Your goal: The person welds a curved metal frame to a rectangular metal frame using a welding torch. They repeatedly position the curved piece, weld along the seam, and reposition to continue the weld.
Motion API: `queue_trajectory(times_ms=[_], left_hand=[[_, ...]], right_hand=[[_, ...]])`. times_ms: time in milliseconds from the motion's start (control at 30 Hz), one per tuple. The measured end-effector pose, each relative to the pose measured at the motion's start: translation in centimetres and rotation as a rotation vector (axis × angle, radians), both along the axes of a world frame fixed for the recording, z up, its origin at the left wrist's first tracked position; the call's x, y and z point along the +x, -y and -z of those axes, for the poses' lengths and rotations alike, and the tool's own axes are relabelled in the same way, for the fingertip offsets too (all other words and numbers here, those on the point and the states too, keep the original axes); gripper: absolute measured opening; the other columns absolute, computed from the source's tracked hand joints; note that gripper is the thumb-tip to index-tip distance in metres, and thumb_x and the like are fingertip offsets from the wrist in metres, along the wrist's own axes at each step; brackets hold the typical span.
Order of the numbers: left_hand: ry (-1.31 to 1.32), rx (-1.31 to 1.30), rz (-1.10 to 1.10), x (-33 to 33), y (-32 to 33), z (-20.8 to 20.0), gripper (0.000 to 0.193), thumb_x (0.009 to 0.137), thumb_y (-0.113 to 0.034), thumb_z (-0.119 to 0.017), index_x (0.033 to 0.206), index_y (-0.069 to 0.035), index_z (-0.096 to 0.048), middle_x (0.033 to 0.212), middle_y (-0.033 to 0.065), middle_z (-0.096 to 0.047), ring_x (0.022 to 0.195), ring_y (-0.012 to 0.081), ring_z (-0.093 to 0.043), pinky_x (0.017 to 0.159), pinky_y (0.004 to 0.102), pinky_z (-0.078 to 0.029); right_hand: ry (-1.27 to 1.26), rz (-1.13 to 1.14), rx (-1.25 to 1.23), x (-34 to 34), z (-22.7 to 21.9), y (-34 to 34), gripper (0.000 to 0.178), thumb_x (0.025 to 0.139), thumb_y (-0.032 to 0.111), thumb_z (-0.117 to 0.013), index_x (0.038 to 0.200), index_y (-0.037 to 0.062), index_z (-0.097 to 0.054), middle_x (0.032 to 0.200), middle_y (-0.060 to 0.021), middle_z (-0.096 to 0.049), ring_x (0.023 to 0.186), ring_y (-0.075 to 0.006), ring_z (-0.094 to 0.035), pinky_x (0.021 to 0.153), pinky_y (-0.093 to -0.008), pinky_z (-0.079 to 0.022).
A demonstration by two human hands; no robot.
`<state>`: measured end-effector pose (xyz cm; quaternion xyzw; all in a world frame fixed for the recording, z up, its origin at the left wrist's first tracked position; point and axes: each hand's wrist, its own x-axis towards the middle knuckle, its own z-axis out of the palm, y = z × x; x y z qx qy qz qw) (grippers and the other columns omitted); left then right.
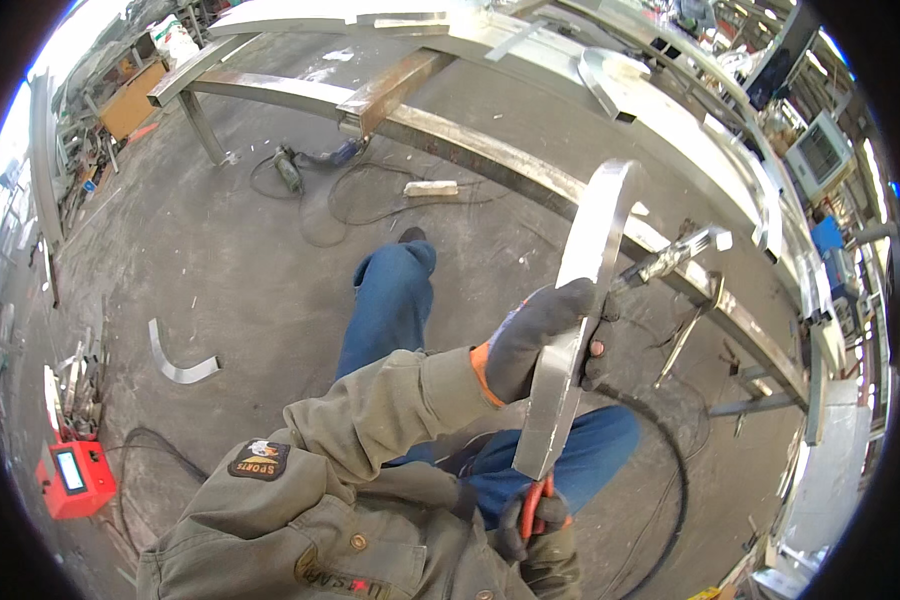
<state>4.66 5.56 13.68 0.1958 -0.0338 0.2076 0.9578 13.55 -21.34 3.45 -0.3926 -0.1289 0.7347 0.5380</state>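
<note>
My left hand (542, 335), in a grey glove with an orange cuff, is closed round a curved metal strip (557, 412). The strip stands steeply tilted, its bent end up and its straight end down towards my lap. Dark glove fingers show at the strip's far side, one fingertip bare. Lower down, my right hand (526, 520), also in a dark glove, grips a red-handled tool (535, 502) just below the strip's lower end. The tool's head is hidden, so its kind is unclear. Beyond the strip, a metal clamp (675, 255) sits at the steel frame.
A steel frame (450, 150) runs across in front, carrying long metal profiles. A corded power tool (290, 170) lies on the floor, a curved offcut (180, 368) to the left. A red box with a screen (78, 480) stands lower left. A black cable (682, 470) loops at right.
</note>
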Motion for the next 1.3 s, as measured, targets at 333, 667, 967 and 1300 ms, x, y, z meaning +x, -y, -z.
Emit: queue_trajectory(times_ms=[333,667,967,1300], left_hand=[[-0.275,0.027,-0.116,2.0,0.8,-1.4,0.068,0.083,-0.075,-0.059,0.107,-0.012,-0.054,0.082,0.0043,-0.053,0.068,0.0146,-0.056,0.059,0.0289,-0.047],[-0.181,-0.051,-0.167,1.3,0.6,0.0,0.074,0.089,-0.08,-0.038,0.108,-0.01,-0.056,0.08,0.0038,-0.052,0.066,0.0164,-0.053,0.062,0.0307,-0.047],[-0.258,0.181,-0.252,-0.6,-1.0,-0.8,0.054,0.09,-0.056,-0.063,0.114,-0.008,-0.057,0.087,0.003,-0.058,0.074,0.0156,-0.055,0.067,0.0297,-0.047],[-0.345,0.786,-0.359,-0.3,-3.0,0.9,0.051,0.088,-0.025,-0.064,0.129,-0.002,-0.047,0.112,0.009,-0.062,0.1,0.0169,-0.059,0.088,0.0333,-0.049]], right_hand=[[-0.544,-0.004,0.421,-4.0,1.9,-2.6,0.048,0.083,0.044,-0.069,0.101,-0.0005,-0.063,0.069,-0.0185,-0.065,0.05,-0.0258,-0.057,0.048,-0.0369,-0.044],[-0.458,-0.011,0.39,-4.5,4.1,-2.4,0.031,0.088,0.036,-0.067,0.091,0.0064,-0.057,0.066,-0.0116,-0.057,0.053,-0.0242,-0.056,0.052,-0.0351,-0.046],[-0.304,0.134,0.253,-5.0,5.8,-1.6,0.025,0.091,0.028,-0.063,0.086,0.0052,-0.055,0.071,-0.0137,-0.059,0.059,-0.0259,-0.059,0.056,-0.0381,-0.05],[0.051,0.436,0.008,-3.7,6.0,-2.0,0.02,0.093,0.019,-0.058,0.087,-0.0008,-0.059,0.086,-0.0189,-0.067,0.077,-0.0301,-0.065,0.071,-0.0431,-0.054]])
